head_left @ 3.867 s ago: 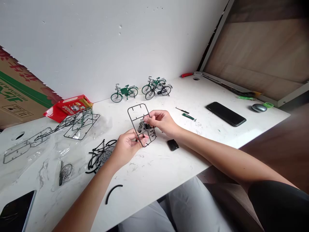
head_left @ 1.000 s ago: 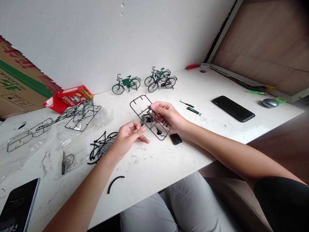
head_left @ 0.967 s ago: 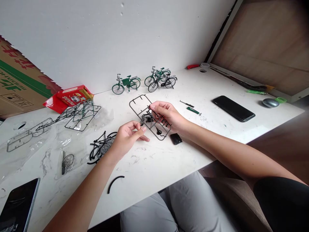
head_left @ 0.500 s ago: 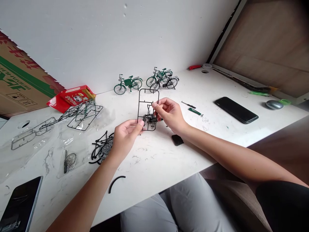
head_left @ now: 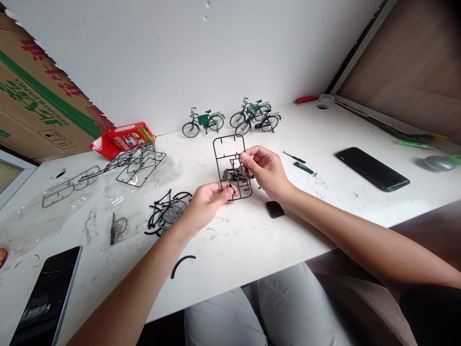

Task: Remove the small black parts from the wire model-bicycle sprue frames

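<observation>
A black plastic model-kit sprue (head_left: pixel 230 137) is held upright over the table between both hands. My left hand (head_left: pixel 209 199) pinches its lower edge. Higher up, my right hand (head_left: pixel 265 168) grips the right side of the frame, thumb toward me. Small dark parts (head_left: pixel 234 174) show through and behind the sprue; which of them are still attached I cannot tell. To the left of my left wrist lies a pile of black bicycle parts with spoked wheels (head_left: pixel 173 211). A curved black strip (head_left: pixel 183 263), like a mudguard, rests in front of my left forearm.
Assembled model bicycles (head_left: pixel 203 123) stand along the wall. At left are sprues on plastic bags (head_left: pixel 140 168), a red packet (head_left: pixel 126 137), a cardboard box (head_left: pixel 36 96) and a phone (head_left: pixel 48 293). Rightward lie a green-handled tool (head_left: pixel 304 167), another phone (head_left: pixel 372 168) and a mouse (head_left: pixel 439 163).
The view has swung slightly left, so things sit further right. My left hand has moved along the sprue's lower edge, and the sprue has turned a little. Both hands still hold it.
</observation>
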A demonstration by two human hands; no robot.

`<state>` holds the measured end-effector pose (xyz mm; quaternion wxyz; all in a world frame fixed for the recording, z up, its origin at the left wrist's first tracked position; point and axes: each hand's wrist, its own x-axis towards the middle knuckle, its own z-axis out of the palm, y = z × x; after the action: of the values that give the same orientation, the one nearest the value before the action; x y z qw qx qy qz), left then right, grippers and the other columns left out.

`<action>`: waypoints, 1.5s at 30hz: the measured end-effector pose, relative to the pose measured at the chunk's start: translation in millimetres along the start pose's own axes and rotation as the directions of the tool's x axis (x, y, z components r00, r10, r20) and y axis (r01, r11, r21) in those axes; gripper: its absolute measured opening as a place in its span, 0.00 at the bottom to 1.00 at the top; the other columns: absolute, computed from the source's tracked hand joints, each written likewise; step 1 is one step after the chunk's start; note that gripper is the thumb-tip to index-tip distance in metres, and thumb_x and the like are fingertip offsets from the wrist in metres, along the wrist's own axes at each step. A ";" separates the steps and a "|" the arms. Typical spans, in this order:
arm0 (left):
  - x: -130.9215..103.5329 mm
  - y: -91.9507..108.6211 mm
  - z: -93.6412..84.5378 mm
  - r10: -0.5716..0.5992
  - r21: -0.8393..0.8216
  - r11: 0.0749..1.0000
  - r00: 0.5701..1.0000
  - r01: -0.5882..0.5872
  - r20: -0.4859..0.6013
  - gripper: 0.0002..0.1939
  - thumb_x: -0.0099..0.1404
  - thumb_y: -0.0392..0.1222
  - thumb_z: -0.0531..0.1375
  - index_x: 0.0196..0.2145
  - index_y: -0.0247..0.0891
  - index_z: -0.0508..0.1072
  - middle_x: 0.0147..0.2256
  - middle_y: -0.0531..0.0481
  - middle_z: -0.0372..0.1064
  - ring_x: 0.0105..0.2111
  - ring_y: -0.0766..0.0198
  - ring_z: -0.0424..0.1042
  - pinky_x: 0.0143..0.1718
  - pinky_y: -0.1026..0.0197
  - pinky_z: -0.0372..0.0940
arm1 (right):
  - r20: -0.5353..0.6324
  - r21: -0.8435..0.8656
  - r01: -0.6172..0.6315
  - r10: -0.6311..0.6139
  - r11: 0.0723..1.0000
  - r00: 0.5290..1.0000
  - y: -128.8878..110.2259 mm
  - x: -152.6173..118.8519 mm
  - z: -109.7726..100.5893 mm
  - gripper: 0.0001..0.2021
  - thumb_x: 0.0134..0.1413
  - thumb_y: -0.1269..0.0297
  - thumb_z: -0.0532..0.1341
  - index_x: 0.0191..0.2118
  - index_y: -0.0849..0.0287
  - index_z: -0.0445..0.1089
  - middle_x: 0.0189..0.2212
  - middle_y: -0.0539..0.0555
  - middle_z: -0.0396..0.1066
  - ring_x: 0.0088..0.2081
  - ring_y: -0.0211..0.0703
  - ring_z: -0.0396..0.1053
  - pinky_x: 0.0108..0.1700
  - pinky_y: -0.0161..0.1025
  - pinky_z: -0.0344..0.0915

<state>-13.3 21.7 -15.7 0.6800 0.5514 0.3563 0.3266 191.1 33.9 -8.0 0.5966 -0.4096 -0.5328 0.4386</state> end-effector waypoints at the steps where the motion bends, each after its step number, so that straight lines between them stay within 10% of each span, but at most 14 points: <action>1: 0.0 0.0 -0.3 -0.005 -0.028 1.000 1.000 0.006 0.029 0.20 0.66 0.55 0.69 0.41 0.33 0.79 0.45 0.42 0.77 0.48 0.56 0.75 0.55 0.53 0.71 | 0.017 0.005 -0.013 0.013 1.000 1.000 0.3 0.4 -0.3 0.22 0.57 0.42 0.71 0.38 0.56 0.70 0.26 0.48 0.69 0.28 0.35 0.65 0.28 0.36 0.64; 14: 1.7 -0.9 3.5 0.123 -0.012 0.992 0.976 -0.127 -0.181 0.20 0.63 0.51 0.73 0.45 0.33 0.79 0.43 0.42 0.78 0.44 0.58 0.77 0.54 0.54 0.69 | -0.008 -0.002 0.024 -0.024 1.000 1.000 5.1 4.6 -5.0 0.22 0.56 0.41 0.72 0.36 0.55 0.70 0.28 0.49 0.72 0.26 0.34 0.63 0.26 0.34 0.64; 20: 2.8 -0.9 -4.2 0.074 -0.174 0.981 0.996 -0.081 -0.043 0.26 0.70 0.61 0.64 0.46 0.32 0.81 0.49 0.36 0.78 0.47 0.55 0.76 0.49 0.54 0.71 | -0.030 0.004 0.030 -0.030 1.000 0.999 6.4 9.8 -9.8 0.23 0.55 0.41 0.72 0.35 0.55 0.69 0.27 0.48 0.69 0.24 0.33 0.62 0.25 0.34 0.63; 30: -13.4 5.2 23.1 0.028 0.157 0.987 0.996 -0.040 0.081 0.19 0.65 0.53 0.70 0.42 0.35 0.77 0.42 0.42 0.77 0.42 0.60 0.76 0.42 0.59 0.72 | 0.184 -0.023 -0.076 0.079 0.997 0.980 3.3 9.9 -14.4 0.24 0.48 0.43 0.77 0.31 0.57 0.70 0.23 0.48 0.68 0.23 0.34 0.62 0.24 0.35 0.62; 36: -3.9 -8.1 16.3 0.117 0.114 0.989 0.974 -0.096 -0.195 0.17 0.58 0.46 0.75 0.35 0.34 0.75 0.35 0.44 0.79 0.36 0.63 0.79 0.42 0.59 0.74 | 0.111 0.004 -0.050 0.049 0.999 0.993 -3.7 13.2 -19.9 0.21 0.46 0.48 0.79 0.32 0.56 0.72 0.24 0.48 0.68 0.22 0.34 0.61 0.23 0.36 0.60; 45: -5.1 -6.1 19.8 0.117 -0.067 0.988 0.963 -0.137 -0.241 0.17 0.50 0.40 0.78 0.28 0.34 0.74 0.35 0.42 0.81 0.37 0.59 0.82 0.43 0.56 0.76 | 0.111 -0.002 -0.089 0.089 0.996 0.990 0.7 11.6 -18.3 0.20 0.50 0.48 0.77 0.31 0.55 0.71 0.23 0.47 0.65 0.22 0.34 0.59 0.23 0.37 0.58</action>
<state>1.0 6.1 -18.3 0.6325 0.5017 0.3848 0.4474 209.8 44.9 -7.3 0.5467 -0.4070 -0.5456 0.4877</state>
